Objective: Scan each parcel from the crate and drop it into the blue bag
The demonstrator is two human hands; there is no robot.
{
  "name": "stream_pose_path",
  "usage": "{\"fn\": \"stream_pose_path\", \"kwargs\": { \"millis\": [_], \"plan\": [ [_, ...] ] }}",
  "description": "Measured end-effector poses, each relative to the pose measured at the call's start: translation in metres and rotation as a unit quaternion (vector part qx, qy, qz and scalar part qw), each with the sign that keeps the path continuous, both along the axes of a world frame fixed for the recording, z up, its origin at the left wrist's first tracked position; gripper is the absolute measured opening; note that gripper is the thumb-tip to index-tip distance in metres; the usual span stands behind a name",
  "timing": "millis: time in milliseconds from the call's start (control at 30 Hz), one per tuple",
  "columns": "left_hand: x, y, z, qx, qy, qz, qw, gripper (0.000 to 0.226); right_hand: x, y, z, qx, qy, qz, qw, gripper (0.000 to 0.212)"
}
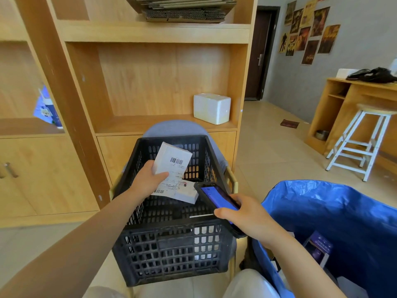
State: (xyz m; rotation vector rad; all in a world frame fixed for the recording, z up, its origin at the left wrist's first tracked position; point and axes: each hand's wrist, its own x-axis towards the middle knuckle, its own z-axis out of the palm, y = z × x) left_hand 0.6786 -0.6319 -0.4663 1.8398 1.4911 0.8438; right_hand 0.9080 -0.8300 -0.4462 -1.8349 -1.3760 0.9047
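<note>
Left hand (148, 179) fingers gripping flat white labelled parcel (171, 166) over black lattice crate (171, 244), right hand (247, 218) fingers gripping glossy phone (217, 198)

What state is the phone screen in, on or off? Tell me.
On. The phone, held in the right hand, shows a lit blue display, aimed toward the parcel in the left hand.

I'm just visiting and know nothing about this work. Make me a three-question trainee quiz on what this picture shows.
1. True or false: the left hand holds a white parcel over the black crate.
2. What does the right hand hold? A) tape B) phone scanner C) pen
3. Fill in: the blue bag stands to the crate's ____.

Key: 1 true; 2 B; 3 right.
</note>
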Motion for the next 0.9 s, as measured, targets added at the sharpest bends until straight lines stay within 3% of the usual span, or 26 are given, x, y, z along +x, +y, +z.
{"fn": "stream_pose_path", "kwargs": {
  "millis": [233, 467, 533, 667, 767, 833, 900],
  "plan": [
    [0.050, -0.010, 0.041, 0.032, -0.091, -0.060, 0.994, 0.037, 0.043, -0.023, 0.005, 0.024, -0.005, -0.073, 0.997, 0.029],
    [0.186, -0.042, 0.062, -0.064, -0.163, -0.143, 0.974, 0.030, 0.137, -0.078, -0.005, 0.021, -0.020, -0.206, 0.978, 0.025],
    [0.233, -0.059, 0.052, -0.082, -0.149, -0.174, 0.970, 0.015, 0.167, -0.098, -0.016, 0.011, -0.038, -0.250, 0.967, 0.027],
    [0.319, -0.093, 0.013, -0.145, -0.103, -0.249, 0.952, 0.014, 0.221, -0.140, -0.048, -0.040, -0.062, -0.312, 0.947, 0.032],
    [0.371, -0.114, -0.034, -0.204, -0.047, -0.290, 0.934, 0.021, 0.255, -0.167, -0.072, -0.093, -0.073, -0.351, 0.929, 0.045],
    [0.401, -0.122, -0.071, -0.222, 0.004, -0.309, 0.925, 0.037, 0.273, -0.180, -0.086, -0.127, -0.087, -0.374, 0.915, 0.051],
    [0.423, -0.133, -0.106, -0.247, 0.045, -0.338, 0.907, 0.035, 0.287, -0.189, -0.098, -0.159, -0.097, -0.386, 0.904, 0.052]
  ]
}}
